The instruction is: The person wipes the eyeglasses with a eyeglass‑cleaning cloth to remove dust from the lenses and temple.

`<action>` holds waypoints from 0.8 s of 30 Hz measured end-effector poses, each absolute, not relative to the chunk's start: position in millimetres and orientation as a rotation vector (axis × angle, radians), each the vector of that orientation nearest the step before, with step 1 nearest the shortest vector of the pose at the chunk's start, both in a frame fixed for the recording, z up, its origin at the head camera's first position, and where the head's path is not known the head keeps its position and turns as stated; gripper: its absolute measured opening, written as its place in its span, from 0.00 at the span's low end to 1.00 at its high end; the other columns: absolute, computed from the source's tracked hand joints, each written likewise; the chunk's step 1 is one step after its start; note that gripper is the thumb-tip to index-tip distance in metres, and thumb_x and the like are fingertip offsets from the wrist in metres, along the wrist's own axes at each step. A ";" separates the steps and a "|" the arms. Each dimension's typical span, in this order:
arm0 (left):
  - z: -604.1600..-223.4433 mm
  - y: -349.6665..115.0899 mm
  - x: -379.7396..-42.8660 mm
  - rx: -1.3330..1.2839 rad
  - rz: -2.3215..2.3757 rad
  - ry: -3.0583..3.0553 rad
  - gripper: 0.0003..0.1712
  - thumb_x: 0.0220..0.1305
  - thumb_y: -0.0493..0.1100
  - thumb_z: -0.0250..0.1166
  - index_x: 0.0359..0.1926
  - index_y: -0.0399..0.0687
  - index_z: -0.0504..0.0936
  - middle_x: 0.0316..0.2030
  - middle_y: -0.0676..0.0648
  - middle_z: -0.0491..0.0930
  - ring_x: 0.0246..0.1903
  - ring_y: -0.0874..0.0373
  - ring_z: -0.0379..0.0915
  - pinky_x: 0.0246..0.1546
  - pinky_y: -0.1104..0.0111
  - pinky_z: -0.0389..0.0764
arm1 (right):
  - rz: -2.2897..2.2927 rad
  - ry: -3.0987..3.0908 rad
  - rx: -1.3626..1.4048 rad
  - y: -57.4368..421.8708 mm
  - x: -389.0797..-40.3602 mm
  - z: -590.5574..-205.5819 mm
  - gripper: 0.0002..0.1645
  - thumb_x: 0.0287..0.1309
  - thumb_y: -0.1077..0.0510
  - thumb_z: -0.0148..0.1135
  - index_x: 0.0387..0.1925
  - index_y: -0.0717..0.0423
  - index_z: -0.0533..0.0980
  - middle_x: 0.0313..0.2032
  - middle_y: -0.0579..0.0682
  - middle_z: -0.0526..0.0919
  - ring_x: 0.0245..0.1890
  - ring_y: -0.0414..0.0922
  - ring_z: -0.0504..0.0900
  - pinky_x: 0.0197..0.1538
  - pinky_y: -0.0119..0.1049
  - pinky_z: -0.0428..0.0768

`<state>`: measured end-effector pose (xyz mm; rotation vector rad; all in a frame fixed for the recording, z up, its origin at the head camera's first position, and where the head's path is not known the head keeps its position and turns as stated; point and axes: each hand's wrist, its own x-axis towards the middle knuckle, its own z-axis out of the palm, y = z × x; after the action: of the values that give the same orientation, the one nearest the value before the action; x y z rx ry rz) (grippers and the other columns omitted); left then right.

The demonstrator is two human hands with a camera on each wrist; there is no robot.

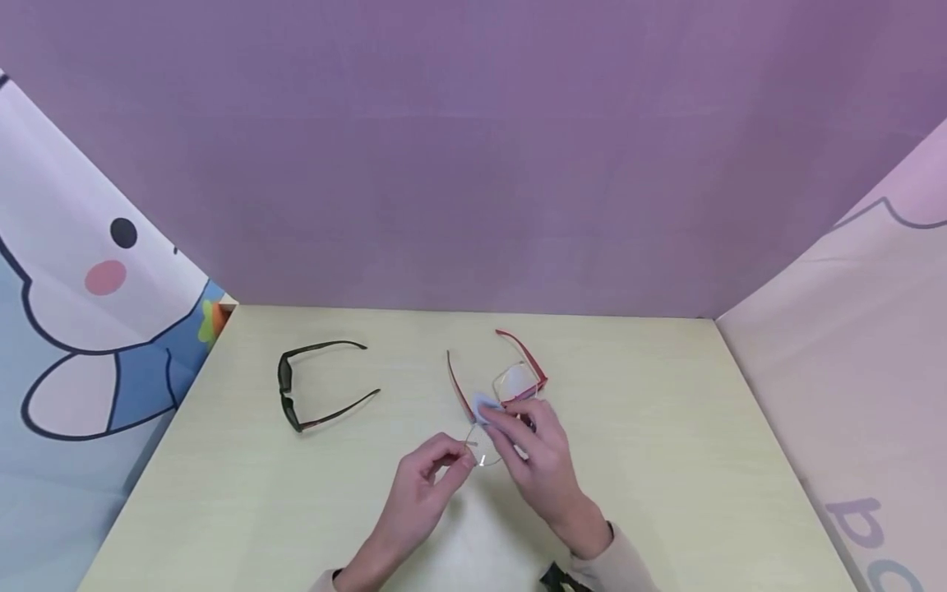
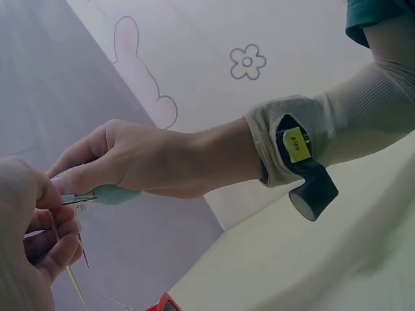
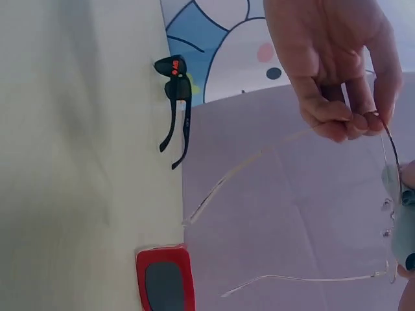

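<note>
Clear eyeglasses with a thin wire frame (image 1: pixel 494 463) are held up between both hands. My left hand (image 1: pixel 432 485) pinches the frame at its outer edge, as the right wrist view also shows, where the left hand (image 3: pixel 334 61) is at the end of the rim. With my right hand (image 1: pixel 538 460) I pinch a pale blue cloth (image 1: pixel 484 404) over a lens. The cloth (image 3: pixel 403 230) lies folded over the rim in the right wrist view. Both slim temples (image 3: pixel 237 170) stretch away from the hands, unfolded.
Red-framed sunglasses (image 1: pixel 546 381) lie just beyond the hands, temples open. Black sunglasses (image 1: pixel 285 375) stand further left on the pale table (image 1: pixel 651 460), temples spread to the right. A purple panel (image 1: pixel 473 164) rises at the table's back edge, with printed panels (image 1: pixel 851 345) at the sides.
</note>
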<state>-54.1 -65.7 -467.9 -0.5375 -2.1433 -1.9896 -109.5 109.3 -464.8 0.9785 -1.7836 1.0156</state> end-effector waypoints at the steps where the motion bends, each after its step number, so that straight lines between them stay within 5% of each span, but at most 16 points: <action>1: -467.9 -65.6 -54.3 -0.535 -1.993 -2.147 0.06 0.70 0.29 0.62 0.39 0.40 0.84 0.34 0.42 0.82 0.39 0.62 0.80 0.46 0.70 0.84 | 1.021 -1.784 0.973 109.3 -109.4 -465.0 0.14 0.74 0.58 0.60 0.44 0.66 0.85 0.38 0.56 0.78 0.36 0.48 0.74 0.36 0.28 0.74; 24: -469.1 -66.4 -61.4 -0.519 -2.001 -2.167 0.07 0.71 0.29 0.62 0.42 0.39 0.86 0.38 0.42 0.85 0.42 0.60 0.81 0.49 0.68 0.84 | 1.011 -1.737 1.094 106.5 -102.0 -470.1 0.13 0.74 0.60 0.60 0.43 0.66 0.86 0.34 0.54 0.78 0.31 0.42 0.74 0.35 0.23 0.73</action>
<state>-61.4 -66.4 -469.1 -0.5193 -2.1672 -2.0014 -102.0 106.5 -470.1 1.0945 -1.7373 1.0114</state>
